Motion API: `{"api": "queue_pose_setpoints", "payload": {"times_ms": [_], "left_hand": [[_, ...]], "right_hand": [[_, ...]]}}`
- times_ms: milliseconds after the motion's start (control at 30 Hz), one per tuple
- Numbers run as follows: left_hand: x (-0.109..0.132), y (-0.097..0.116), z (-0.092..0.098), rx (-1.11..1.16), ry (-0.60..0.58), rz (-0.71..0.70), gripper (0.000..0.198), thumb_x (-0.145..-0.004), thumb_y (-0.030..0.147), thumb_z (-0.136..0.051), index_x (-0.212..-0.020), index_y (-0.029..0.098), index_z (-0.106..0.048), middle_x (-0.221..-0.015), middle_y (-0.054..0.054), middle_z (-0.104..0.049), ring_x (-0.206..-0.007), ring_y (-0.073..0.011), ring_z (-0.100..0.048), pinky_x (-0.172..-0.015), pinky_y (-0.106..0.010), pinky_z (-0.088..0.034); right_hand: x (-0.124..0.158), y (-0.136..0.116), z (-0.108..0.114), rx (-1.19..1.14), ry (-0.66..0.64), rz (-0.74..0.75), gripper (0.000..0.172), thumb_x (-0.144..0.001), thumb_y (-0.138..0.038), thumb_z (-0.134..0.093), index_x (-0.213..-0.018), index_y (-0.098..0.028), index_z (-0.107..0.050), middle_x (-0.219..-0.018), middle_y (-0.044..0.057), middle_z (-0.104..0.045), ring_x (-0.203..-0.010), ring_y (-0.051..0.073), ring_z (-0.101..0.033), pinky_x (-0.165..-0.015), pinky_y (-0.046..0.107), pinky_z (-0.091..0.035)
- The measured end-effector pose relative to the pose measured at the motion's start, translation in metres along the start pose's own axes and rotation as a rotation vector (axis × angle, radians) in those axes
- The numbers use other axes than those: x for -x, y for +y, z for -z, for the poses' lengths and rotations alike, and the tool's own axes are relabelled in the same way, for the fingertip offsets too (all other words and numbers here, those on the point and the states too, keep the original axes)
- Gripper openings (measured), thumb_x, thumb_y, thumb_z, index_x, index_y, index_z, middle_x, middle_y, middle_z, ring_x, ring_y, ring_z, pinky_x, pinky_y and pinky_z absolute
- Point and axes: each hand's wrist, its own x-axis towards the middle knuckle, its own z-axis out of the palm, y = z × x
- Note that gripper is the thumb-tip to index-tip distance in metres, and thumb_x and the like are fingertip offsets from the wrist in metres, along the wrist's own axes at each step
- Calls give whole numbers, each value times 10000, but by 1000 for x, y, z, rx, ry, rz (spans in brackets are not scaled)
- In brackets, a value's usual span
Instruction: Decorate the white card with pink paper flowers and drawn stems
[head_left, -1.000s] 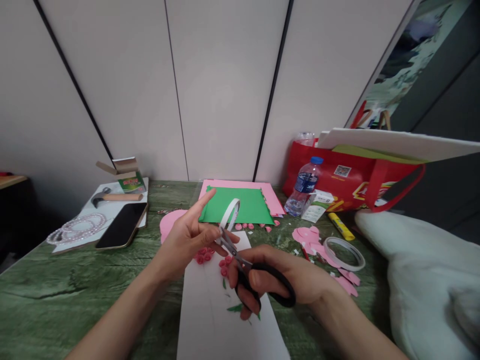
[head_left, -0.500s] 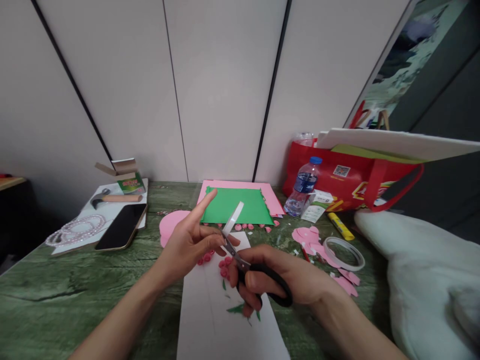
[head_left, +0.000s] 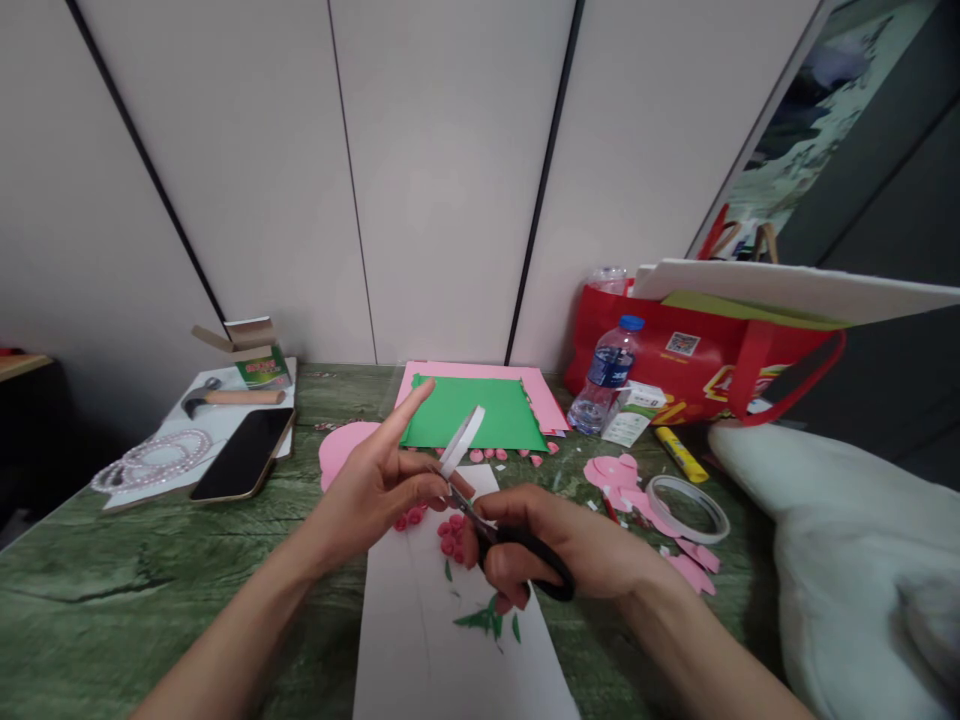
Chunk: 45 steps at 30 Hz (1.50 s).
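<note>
Near the frame's centre the left hand (head_left: 375, 485) pinches the lower end of a short white tape strip (head_left: 460, 440) between thumb and fingers, forefinger pointing up, while the right hand (head_left: 559, 545) is curled closed through the black handles of the scissors (head_left: 491, 530); its fingers hide most of the handles, and whether the blades are parted is hard to tell. The strip stands tilted above a white card (head_left: 435, 640) bearing pink paper roses (head_left: 450, 532) and green leaves (head_left: 484, 622). Farther out lie green paper (head_left: 472, 415), a tape roll (head_left: 688, 506), a phone (head_left: 241, 452) and a water bottle (head_left: 604, 382).
</note>
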Motion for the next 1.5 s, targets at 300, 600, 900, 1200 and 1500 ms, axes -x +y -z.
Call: {"api": "queue_pose_setpoints", "payload": {"times_ms": [300,600,900,1200,1500], "left_hand": [[2,-4,8,-26,-69,82,963,-761,183,-634,-1439,166,50,-625,-11,-643,-556,-128,-548,-520,-232,-407],[-2,-10,-1,195,50,82,801,-829,520,-495,-1427,129,-132,-573,-26,-628,-498,-156,-582,-487,-265,-466],[-6,-12,0,198,181,95,798,-809,500,-541,-1407,93,-205,-455,31,-558,-399,-122,-506,-404,-211,-408],[-4,-12,5,282,138,30,912,-769,463,-619,-1437,157,-80,-623,-44,-674,-475,-161,-612,-431,-236,-471],[-2,-11,2,295,66,-37,998,-738,375,-686,-1440,195,1,-711,-95,-720,-549,-176,-654,-475,-229,-498]], "right_hand": [[7,-4,6,-61,41,84,365,-753,-485,-622,-823,-135,-551,-582,-56,-460,-521,72,-457,-627,289,-480],[16,-14,11,24,47,235,459,-771,-577,-560,-878,-131,-528,-676,-2,-482,-639,114,-460,-716,336,-453],[13,-10,8,-26,2,227,435,-779,-554,-566,-879,-132,-528,-685,-3,-485,-629,111,-469,-747,351,-458],[8,-7,0,-21,-82,62,519,-678,-616,-618,-873,-140,-551,-624,-24,-505,-575,103,-504,-694,349,-484],[4,-4,-12,-133,-109,2,489,-666,-590,-636,-833,-136,-566,-586,-39,-503,-545,90,-516,-661,314,-483]]}}
